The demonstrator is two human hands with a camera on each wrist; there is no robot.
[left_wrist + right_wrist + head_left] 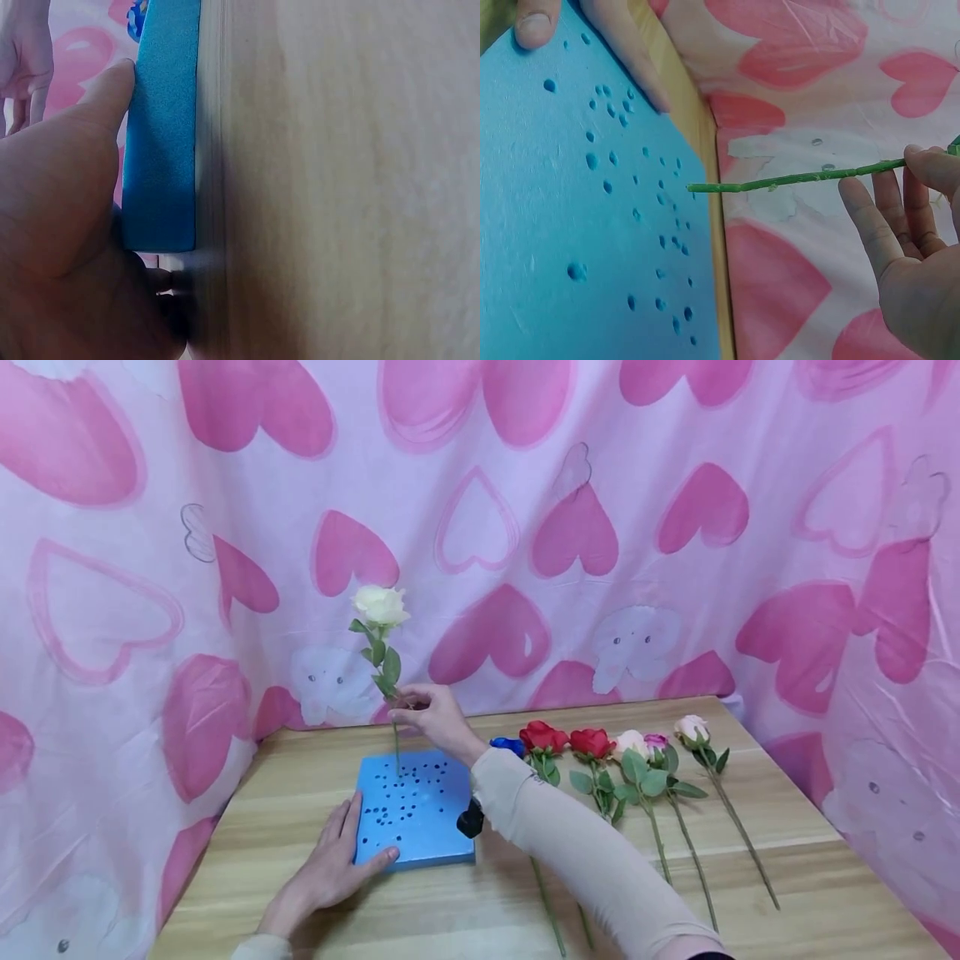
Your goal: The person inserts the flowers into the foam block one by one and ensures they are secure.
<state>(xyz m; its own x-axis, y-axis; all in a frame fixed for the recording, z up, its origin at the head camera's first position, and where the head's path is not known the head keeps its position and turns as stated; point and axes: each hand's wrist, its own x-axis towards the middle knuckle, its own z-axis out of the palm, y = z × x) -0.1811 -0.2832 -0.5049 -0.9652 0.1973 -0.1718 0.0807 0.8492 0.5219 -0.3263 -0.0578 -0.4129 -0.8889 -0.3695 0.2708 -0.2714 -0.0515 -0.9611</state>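
My right hand (442,720) pinches the green stem of a white rose (381,607) between thumb and fingers. The rose stands upright above a blue foam block (444,837) pierced with many small holes. In the right wrist view the bare lower end of the stem (780,181) points at the holed face, close over the holes near the far edge. My left hand (330,870) lies at the block's near left corner, its fingers along the left side and the thumb touching the front edge. The left wrist view shows that thumb against the block's side (161,142).
To the right on the wooden table (300,777) lie a blue rose (507,746), two red roses (592,743), pale roses (692,728) and a small purple-pink one (656,741). My right forearm covers some stems. A heart-print curtain (480,552) hangs behind the table.
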